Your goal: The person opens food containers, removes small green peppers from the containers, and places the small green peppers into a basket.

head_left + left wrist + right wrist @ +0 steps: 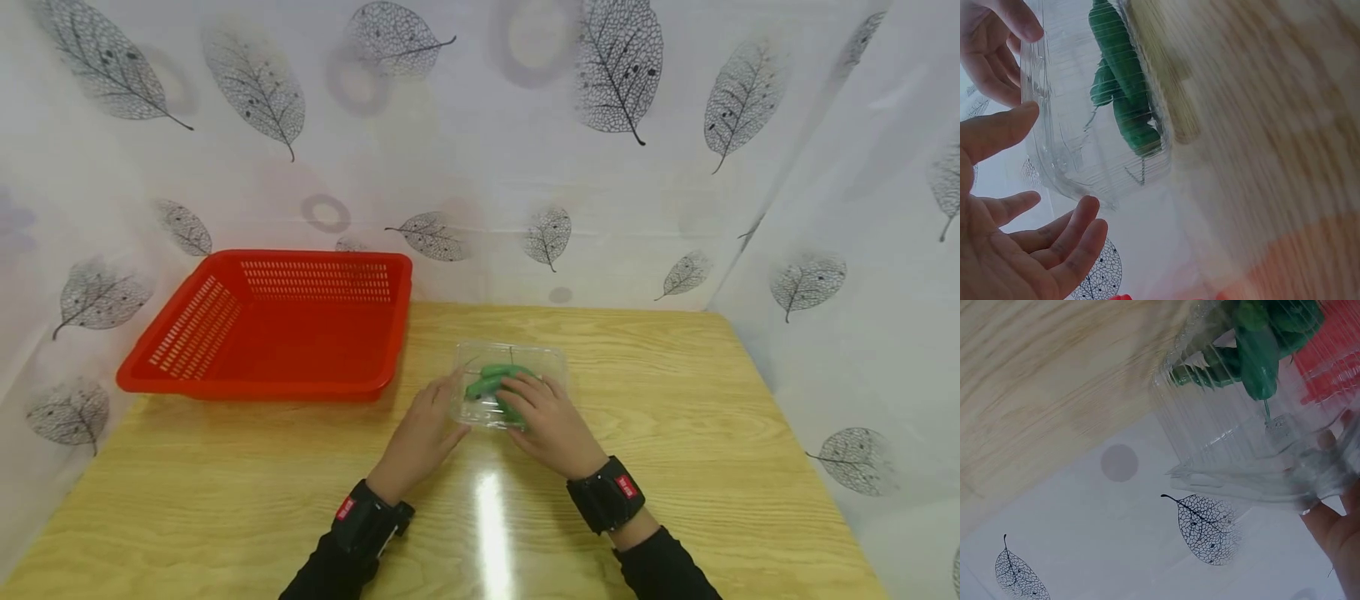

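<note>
A clear plastic box (551, 362) sits on the wooden table with several long green vegetables (1124, 69) inside; they have thin stems and their exact kind is unclear. My left hand (423, 433) is at the box's left near corner, its fingers spread along the side and the thumb at the front rim. From the right, my right hand (551, 421) reaches over the top, fingers lying across the box and thumb at the near edge. In the right wrist view, part of this hand (1344, 544) shows beside the plastic rim, partly behind it.
At the back left stands a red plastic basket (390, 367) with slotted walls. The wooden table (675, 417) meets a leaf-patterned sheet (480, 167) at the back and right. Both wrists wear black bands.
</note>
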`<state>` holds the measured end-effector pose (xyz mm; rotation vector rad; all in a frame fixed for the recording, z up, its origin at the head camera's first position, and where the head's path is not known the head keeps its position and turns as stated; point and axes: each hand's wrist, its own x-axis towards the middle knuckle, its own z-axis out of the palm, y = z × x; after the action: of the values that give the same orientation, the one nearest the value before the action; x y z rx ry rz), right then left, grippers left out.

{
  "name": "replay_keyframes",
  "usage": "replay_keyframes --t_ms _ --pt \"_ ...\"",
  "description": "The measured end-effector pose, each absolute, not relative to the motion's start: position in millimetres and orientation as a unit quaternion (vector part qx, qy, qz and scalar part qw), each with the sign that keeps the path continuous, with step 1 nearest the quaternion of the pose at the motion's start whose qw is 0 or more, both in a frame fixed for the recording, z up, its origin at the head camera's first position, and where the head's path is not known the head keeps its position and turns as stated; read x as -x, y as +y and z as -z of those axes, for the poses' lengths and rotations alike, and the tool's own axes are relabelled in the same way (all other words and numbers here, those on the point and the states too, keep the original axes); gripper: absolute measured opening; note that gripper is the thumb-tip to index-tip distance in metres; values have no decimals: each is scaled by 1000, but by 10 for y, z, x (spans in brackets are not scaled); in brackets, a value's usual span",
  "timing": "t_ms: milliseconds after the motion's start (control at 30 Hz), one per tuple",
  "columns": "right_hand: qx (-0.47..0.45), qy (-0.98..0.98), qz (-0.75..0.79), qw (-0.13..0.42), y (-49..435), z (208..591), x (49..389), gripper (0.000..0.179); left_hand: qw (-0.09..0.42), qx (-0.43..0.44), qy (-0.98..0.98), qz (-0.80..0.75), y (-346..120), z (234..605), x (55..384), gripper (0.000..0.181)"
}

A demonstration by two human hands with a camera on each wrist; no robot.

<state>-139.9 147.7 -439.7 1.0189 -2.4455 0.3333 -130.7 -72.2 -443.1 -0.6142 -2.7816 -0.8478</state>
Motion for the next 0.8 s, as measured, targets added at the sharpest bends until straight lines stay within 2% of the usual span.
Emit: replay_keyframes --t_ms 267,800 --pt "-368 -894 -101 236 1422 4383 1439 53 63 192 -924 324 -683 4416 1291 78" --pt "-355 -903 -87 227 1313 4384 1487 50 66 200 -924 319 -631 4395 1284 79"
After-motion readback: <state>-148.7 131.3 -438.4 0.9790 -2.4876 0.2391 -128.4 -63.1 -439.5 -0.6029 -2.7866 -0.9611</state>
